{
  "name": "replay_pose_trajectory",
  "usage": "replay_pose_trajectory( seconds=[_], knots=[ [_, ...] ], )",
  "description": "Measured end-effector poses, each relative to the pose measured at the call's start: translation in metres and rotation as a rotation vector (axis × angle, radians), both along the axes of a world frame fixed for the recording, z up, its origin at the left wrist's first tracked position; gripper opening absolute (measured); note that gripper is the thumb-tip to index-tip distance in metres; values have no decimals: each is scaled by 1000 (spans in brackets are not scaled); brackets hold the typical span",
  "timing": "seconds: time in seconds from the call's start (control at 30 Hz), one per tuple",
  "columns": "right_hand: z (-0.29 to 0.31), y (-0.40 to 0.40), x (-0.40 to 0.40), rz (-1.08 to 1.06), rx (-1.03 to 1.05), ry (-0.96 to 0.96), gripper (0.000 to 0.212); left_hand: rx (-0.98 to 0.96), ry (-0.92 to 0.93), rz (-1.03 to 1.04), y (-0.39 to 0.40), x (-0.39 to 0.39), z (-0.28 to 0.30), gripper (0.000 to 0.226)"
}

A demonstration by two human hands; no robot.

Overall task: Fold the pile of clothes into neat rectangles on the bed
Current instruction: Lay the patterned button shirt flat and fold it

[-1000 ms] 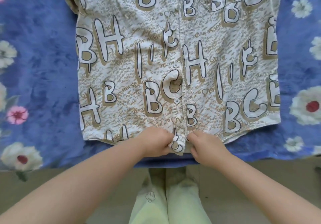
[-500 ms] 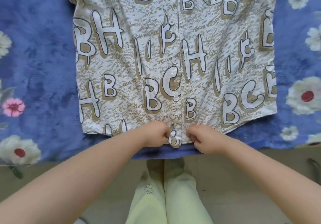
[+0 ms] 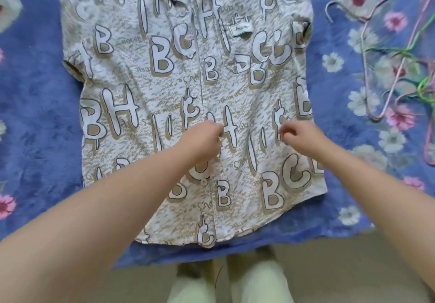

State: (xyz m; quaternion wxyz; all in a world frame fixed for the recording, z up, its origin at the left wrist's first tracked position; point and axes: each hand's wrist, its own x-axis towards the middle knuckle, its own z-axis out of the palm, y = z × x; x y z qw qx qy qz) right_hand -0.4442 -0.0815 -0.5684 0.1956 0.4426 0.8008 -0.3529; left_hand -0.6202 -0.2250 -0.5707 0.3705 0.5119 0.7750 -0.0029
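Note:
A short-sleeved shirt, white and tan with big letters, lies flat and front-up on the blue flowered bed cover. Its button placket runs down the middle, its collar is at the far edge, and a chest pocket with a label sits at upper right. My left hand hovers over the placket at mid-shirt with fingers curled in. My right hand is over the shirt's right half, fingers bent with the tips close together. Neither hand visibly grips cloth. My left forearm hides part of the lower left front.
Wire hangers lie on the bed cover at the right: a pink hanger and green hangers. The bed's near edge runs just below the shirt hem, with beige floor beyond it. My legs in pale green trousers stand against the edge.
Both hands let go of the hem at the bottom of the placket and moved up to mid-shirt, spreading apart. The view shifted, so the collar and hangers show now.

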Motion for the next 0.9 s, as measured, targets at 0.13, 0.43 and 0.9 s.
replay_pose_trajectory(
  seconds=[0.13, 0.43, 0.9],
  knots=[
    [-22, 77, -14, -391, 104, 166, 24, 62, 41, 143, 57, -4, -10, 32],
    [-56, 179, -63, -625, -435, 423, 7, 180, 231, 342, 150, -2, -45, 33],
    [-36, 270, -37, 335, 990, 510, 8, -94, 336, 137, 173, -16, -56, 31]
  ],
)
